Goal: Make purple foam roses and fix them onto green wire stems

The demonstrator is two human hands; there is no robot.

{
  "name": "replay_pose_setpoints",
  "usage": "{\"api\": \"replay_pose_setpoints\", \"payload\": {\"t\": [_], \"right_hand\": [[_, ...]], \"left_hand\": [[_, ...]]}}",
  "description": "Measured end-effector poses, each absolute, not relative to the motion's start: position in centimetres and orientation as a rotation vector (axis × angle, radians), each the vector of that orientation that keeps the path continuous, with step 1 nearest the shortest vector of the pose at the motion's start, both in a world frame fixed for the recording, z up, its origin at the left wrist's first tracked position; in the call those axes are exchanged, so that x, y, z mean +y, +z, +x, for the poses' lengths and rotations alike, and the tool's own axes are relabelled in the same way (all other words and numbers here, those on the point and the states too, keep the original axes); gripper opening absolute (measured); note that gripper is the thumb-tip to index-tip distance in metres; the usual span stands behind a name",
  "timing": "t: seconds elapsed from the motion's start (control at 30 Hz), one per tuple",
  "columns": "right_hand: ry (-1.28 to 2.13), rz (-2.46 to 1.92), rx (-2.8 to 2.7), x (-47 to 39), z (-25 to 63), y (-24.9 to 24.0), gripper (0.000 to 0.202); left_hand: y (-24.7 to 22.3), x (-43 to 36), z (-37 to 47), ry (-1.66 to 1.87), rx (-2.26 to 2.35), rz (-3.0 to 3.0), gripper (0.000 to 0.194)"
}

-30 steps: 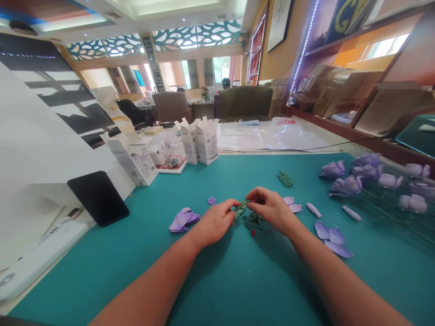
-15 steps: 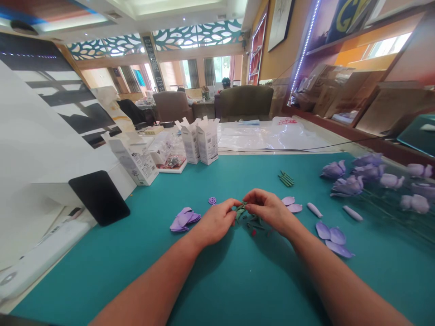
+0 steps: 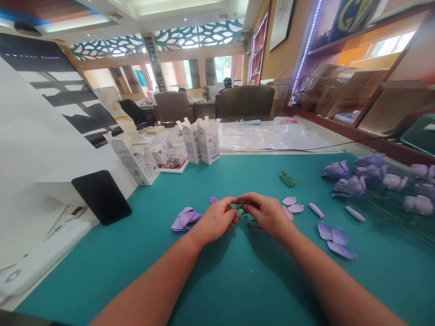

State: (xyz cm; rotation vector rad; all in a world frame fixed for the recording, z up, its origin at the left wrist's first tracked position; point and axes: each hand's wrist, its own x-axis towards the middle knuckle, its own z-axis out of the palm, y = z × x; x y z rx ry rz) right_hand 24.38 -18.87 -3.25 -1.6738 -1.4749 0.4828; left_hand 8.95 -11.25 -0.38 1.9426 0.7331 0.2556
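Observation:
A small green plastic leaf piece [image 3: 239, 212] is pinched between my two hands, and the fingers hide much of it. My left hand [image 3: 217, 220] is closed on its left side. My right hand [image 3: 264, 212] meets it from the other side, thumb and fingers closed at the piece. Small dark green and red bits [image 3: 253, 226] lie on the mat under the right hand, partly covered. Left of my hands are a pile of purple petals [image 3: 185, 220] and a purple slotted disc [image 3: 213, 200]. Pale petals [image 3: 296, 208] lie just right of the right hand.
Several green stem pieces [image 3: 287, 179], two lilac tapered pieces [image 3: 316, 210] and darker petals [image 3: 339, 237] lie to the right on the green mat [image 3: 217, 290]. Assembled purple roses [image 3: 350, 186] lie at far right. White boxes [image 3: 209, 142] and a black tablet [image 3: 102, 197] stand left.
My right hand has shifted slightly left, nearer my left hand, and another pale petal shows beside it. Less of the green leaf piece is visible between the fingers.

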Motion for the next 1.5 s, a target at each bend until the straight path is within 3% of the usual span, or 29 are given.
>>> {"api": "replay_pose_setpoints", "payload": {"t": [0.43,1.33,1.5], "right_hand": [[0.158,-1.712,-1.657,-19.1,22.6,-3.3,0.040],[0.112,-1.705,-1.727,-19.4,22.4,-2.7,0.046],[0.067,-1.669,-1.659,-19.5,24.2,-2.7,0.040]], "left_hand": [[-0.3,-10.7,9.0,0.314,0.770,1.848,0.044],[-0.3,-10.6,9.0,0.357,0.789,1.713,0.039],[-0.2,-10.6,8.9,0.371,0.810,1.692,0.040]]}}
